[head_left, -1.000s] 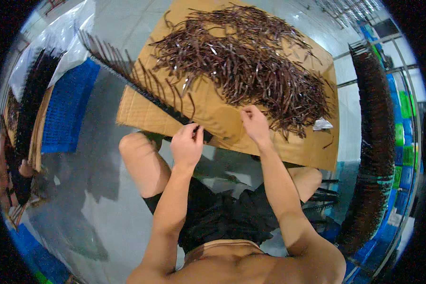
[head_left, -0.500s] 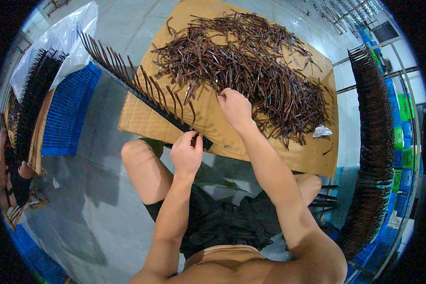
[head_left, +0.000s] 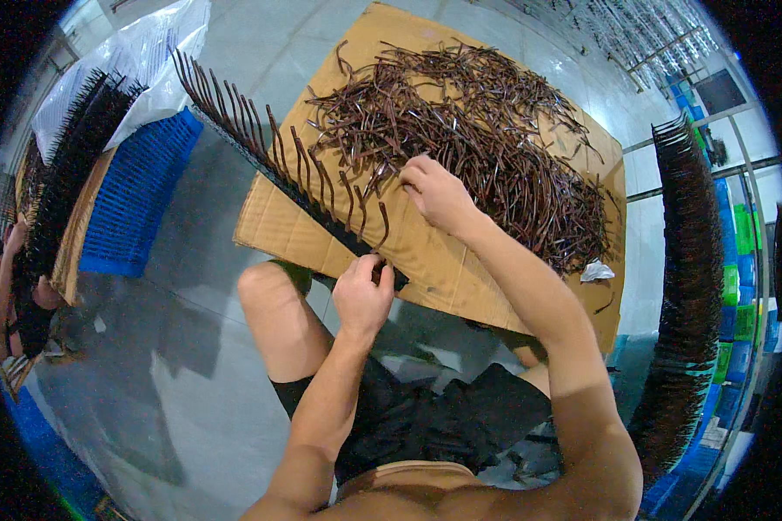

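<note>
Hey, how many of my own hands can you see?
2. Your left hand grips the black strip near its lower end; your right hand is at the near edge of the brown pile on the cardboard. Some fingertips are hidden.

Cool light falls across a gray floor [head_left: 226, 443], shadows [head_left: 158, 417] darkening its left side. Brown strips [head_left: 495, 169] glint. Fisheye distortion bends straight edges near a black, speckled rim.

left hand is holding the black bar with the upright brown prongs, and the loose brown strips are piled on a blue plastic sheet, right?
Not quite: the head view shows the loose brown strips piled on brown cardboard, not blue plastic. The left hand is indeed holding the black bar with the brown prongs.
</note>
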`<state>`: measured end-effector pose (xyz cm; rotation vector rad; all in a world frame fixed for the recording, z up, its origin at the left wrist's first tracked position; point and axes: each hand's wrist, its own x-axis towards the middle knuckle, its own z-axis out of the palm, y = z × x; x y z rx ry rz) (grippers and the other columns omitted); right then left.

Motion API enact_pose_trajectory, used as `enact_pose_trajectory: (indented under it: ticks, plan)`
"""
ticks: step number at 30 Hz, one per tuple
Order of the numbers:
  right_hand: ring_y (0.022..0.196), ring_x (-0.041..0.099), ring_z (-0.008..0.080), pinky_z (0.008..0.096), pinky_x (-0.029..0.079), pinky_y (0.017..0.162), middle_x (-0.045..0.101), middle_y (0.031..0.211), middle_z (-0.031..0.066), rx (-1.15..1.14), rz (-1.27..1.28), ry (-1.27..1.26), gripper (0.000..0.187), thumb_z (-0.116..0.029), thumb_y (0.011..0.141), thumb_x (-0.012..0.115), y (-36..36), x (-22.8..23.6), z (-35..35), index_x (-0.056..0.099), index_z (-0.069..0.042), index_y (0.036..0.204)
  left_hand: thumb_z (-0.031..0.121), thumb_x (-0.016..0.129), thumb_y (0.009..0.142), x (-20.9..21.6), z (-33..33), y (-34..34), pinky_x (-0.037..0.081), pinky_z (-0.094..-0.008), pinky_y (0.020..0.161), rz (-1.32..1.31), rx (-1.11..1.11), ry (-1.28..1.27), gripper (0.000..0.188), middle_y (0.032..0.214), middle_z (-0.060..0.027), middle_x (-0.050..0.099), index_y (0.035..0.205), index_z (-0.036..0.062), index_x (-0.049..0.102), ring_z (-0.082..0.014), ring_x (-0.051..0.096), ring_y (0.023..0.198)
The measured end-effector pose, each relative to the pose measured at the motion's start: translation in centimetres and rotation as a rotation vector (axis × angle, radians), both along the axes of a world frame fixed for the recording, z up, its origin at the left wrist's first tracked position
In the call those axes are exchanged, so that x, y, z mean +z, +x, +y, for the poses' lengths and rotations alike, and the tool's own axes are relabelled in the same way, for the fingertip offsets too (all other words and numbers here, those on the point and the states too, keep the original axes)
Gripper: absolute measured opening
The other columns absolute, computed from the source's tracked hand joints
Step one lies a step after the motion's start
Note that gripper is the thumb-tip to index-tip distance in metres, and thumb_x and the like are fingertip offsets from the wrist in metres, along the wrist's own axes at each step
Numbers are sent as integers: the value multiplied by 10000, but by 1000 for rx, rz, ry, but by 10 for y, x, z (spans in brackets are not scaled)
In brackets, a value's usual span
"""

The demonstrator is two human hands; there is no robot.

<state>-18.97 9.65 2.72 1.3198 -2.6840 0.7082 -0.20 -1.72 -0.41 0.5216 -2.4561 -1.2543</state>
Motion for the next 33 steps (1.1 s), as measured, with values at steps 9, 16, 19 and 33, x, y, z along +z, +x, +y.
enact_pose_trajectory:
  ticks: [9, 16, 19, 33]
  plan:
    - [842, 626, 396, 433, 502, 770, 658, 884, 204, -519, -667, -357, 248, -200, 853, 641, 20, -26, -33, 607, 7, 985, 182, 672, 806, 0, 2, 0, 512, -378, 677, -14, 19, 91, 193, 842, -159, 670, 900, 14, 661, -322, 656, 753]
    - [802, 649, 359, 422, 508, 730, 667, 836, 206, -761, -469, -145, 292, -225, 765, 684, 8, -37, -73, 621, 15, 920, 211, 670, 812, 5, 2, -2, 519, -388, 702, -87, -15, 90, 232, 848, -171, 670, 925, 8, 664, -327, 660, 765]
    - [719, 641, 251, 358, 502, 680, 668, 806, 160, -734, -774, -353, 359, -219, 701, 747, 16, -44, -50, 630, 17, 946, 197, 675, 815, 6, 1, 1, 516, -388, 691, -76, -27, 43, 218, 836, -180, 665, 925, 9, 662, -333, 655, 752]
    - [772, 607, 125, 283, 493, 716, 668, 832, 76, -557, -847, -755, 194, -140, 884, 653, 138, -13, 7, 615, 27, 975, 84, 655, 843, -7, 1, -4, 507, -351, 663, 153, -97, -32, 109, 831, -167, 664, 925, 12, 661, -345, 645, 752]
